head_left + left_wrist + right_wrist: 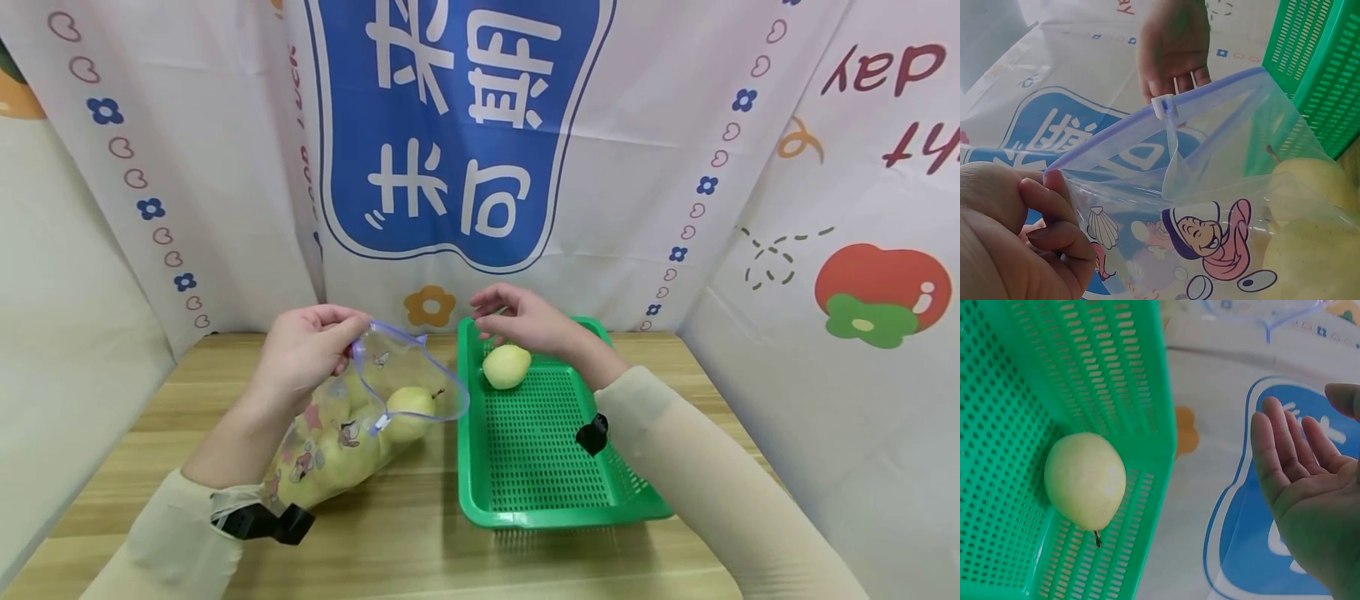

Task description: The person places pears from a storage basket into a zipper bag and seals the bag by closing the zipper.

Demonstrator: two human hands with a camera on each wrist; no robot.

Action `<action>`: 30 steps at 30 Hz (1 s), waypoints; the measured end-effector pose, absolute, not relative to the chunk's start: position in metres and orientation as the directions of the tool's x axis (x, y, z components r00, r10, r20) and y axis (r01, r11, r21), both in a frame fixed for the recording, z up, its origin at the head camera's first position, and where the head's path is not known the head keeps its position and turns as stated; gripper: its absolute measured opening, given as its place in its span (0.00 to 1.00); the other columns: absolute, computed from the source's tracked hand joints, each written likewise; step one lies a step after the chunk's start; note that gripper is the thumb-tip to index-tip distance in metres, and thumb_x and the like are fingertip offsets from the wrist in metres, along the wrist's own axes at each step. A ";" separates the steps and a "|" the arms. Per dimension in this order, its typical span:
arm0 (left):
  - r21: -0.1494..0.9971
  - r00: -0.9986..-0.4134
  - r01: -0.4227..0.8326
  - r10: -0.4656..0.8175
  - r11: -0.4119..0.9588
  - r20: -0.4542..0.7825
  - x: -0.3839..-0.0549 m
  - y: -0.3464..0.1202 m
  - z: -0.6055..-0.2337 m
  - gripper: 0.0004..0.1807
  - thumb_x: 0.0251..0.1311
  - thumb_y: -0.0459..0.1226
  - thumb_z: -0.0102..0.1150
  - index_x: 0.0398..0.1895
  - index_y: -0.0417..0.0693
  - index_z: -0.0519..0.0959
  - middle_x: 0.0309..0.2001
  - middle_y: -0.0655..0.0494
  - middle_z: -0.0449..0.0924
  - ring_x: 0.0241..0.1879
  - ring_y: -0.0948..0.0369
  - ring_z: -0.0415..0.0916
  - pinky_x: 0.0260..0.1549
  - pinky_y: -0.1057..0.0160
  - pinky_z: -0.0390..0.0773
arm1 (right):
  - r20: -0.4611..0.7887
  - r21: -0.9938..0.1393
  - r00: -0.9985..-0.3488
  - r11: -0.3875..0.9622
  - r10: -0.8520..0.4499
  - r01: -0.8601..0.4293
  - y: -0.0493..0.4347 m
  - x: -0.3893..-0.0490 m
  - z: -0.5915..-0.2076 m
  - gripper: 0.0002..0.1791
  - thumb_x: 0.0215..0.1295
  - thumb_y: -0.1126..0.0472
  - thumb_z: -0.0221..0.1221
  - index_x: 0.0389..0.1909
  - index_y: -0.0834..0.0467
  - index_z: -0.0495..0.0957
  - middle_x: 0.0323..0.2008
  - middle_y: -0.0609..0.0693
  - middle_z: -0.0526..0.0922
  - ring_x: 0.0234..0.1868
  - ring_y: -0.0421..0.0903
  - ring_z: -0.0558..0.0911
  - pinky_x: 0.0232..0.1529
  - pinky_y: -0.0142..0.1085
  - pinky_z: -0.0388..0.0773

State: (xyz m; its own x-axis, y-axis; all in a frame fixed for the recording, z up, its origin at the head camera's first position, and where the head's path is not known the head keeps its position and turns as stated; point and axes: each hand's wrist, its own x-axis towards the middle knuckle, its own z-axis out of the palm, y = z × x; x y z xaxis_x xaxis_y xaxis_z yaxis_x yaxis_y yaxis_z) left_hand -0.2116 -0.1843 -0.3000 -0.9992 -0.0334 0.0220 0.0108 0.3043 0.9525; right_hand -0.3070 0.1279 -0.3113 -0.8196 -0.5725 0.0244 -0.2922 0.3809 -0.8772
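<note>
My left hand [306, 350] pinches the purple-edged rim of a clear zip bag [393, 360] between thumb and fingers. The mouth of the bag gapes to the right, with a white slider [1164, 107] on its edge. Several pale yellow pears lie in the bag, one pear [410, 408] close to the opening with its stem up. Over the far left corner of a green plastic basket [467, 467], my right hand [528, 321] holds nothing, its fingers loosely extended. Below it, a single pear [506, 367] rests in that corner of the basket.
Beneath the bag and basket is a wood-grain table [420, 533]. A white printed cloth [622, 208] with a blue panel hangs right behind the basket, and more cloth closes off both sides. A black wrist camera [593, 434] overhangs the basket's right side.
</note>
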 end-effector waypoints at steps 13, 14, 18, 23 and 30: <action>0.956 -0.999 0.009 -0.029 0.294 0.018 -0.210 -0.186 -0.299 0.19 0.79 0.42 0.63 0.57 0.33 0.85 0.23 0.69 0.82 0.20 0.71 0.72 0.21 0.72 0.75 | -0.075 -0.562 -0.853 0.729 -0.516 -0.391 0.145 -0.340 -0.348 0.26 0.81 0.54 0.57 0.74 0.62 0.76 0.72 0.61 0.80 0.72 0.60 0.79 0.74 0.54 0.77; 0.956 -0.999 0.010 -0.027 0.292 0.018 -0.209 -0.186 -0.300 0.19 0.79 0.42 0.63 0.57 0.33 0.85 0.23 0.68 0.82 0.20 0.71 0.72 0.21 0.72 0.75 | -0.121 -0.528 -0.849 0.757 -0.515 -0.385 0.147 -0.341 -0.352 0.28 0.83 0.53 0.56 0.77 0.61 0.73 0.75 0.62 0.77 0.77 0.61 0.75 0.78 0.56 0.73; 0.956 -1.000 0.015 -0.014 0.292 0.020 -0.209 -0.185 -0.302 0.19 0.79 0.42 0.63 0.57 0.33 0.85 0.23 0.68 0.83 0.20 0.71 0.72 0.21 0.72 0.75 | -0.326 -0.398 -0.809 0.847 -0.490 -0.353 0.156 -0.342 -0.366 0.35 0.87 0.48 0.52 0.87 0.52 0.60 0.86 0.63 0.59 0.88 0.66 0.55 0.85 0.65 0.56; 0.952 -1.000 0.018 -0.012 0.306 0.023 -0.209 -0.184 -0.302 0.19 0.79 0.42 0.63 0.57 0.34 0.85 0.23 0.68 0.82 0.20 0.70 0.71 0.21 0.72 0.75 | -0.402 -0.322 -0.822 0.903 -0.403 -0.285 0.162 -0.336 -0.377 0.41 0.83 0.42 0.59 0.89 0.44 0.55 0.85 0.68 0.56 0.85 0.68 0.59 0.81 0.69 0.61; 0.954 -1.000 0.020 -0.007 0.300 0.023 -0.211 -0.183 -0.303 0.20 0.79 0.42 0.63 0.59 0.33 0.85 0.23 0.68 0.82 0.21 0.70 0.72 0.21 0.72 0.75 | -0.370 -0.330 -0.836 0.898 -0.406 -0.291 0.165 -0.336 -0.386 0.39 0.78 0.45 0.66 0.78 0.58 0.61 0.65 0.61 0.77 0.61 0.56 0.79 0.67 0.54 0.77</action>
